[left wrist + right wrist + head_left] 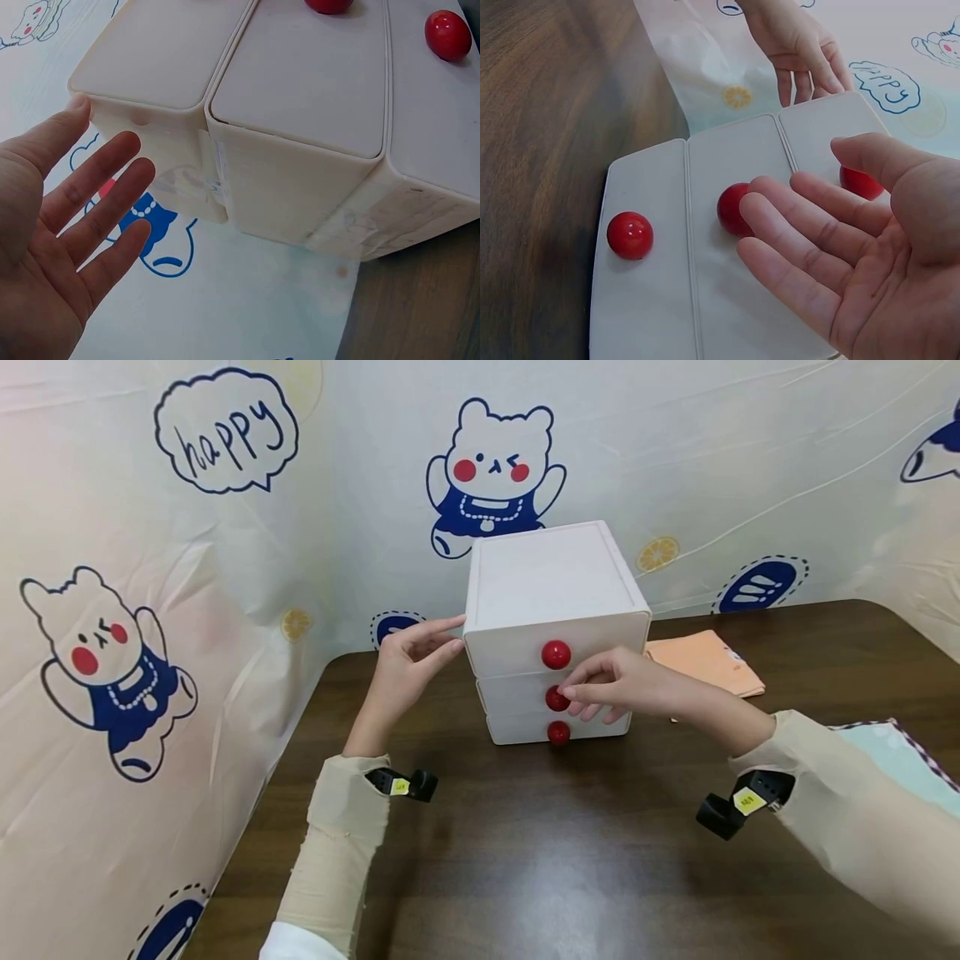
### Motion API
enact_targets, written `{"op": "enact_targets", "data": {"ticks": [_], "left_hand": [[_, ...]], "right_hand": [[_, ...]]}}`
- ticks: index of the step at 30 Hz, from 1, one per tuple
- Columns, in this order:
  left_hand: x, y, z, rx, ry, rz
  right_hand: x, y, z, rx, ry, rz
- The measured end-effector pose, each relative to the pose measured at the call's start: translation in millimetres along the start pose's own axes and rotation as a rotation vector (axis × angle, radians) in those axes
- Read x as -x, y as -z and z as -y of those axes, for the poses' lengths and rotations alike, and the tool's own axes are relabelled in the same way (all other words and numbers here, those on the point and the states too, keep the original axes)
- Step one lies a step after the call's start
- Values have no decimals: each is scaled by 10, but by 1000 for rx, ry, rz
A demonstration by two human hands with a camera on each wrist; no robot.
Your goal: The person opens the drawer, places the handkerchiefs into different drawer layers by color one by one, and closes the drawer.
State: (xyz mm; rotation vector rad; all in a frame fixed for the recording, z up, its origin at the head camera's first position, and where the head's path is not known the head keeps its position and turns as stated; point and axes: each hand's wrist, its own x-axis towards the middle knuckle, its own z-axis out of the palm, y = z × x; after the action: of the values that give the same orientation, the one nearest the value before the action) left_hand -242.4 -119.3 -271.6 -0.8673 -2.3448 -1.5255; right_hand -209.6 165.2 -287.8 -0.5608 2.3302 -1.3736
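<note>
A white three-drawer box [551, 572] stands on the table with its drawers closed, a round red knob on each front. My left hand [412, 664] is at the box's left side, fingers spread and fingertips right at the top drawer's front corner. In front of the box, my right hand [618, 681] has its fingertips by the middle knob [731, 210]; its fingers are loosely extended and grip nothing. The top knob [556, 654] sits just above that hand, and the bottom knob [558, 732] just below it.
Behind the right forearm lies a folded orange cloth [708, 664] beside the box. A pale blue cloth [903, 760] with a dark patterned edge is at the right. The brown tabletop [525, 852] meets a printed hanging sheet [360, 552] at the back and left.
</note>
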Motion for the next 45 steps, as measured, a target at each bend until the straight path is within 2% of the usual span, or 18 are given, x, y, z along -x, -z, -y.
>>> {"op": "enact_targets", "data": {"ticks": [13,22,45], "left_hand": [[13,-5,3,20,7,0],[12,-6,-18,-9,15,-5],[7,-7,12,-2,15,-6]], "right_hand": [[68,3,-116,-62,-27,1],[81,3,-181,-69,-50,8],[-38,-114,-398,-77,-69,37]]}}
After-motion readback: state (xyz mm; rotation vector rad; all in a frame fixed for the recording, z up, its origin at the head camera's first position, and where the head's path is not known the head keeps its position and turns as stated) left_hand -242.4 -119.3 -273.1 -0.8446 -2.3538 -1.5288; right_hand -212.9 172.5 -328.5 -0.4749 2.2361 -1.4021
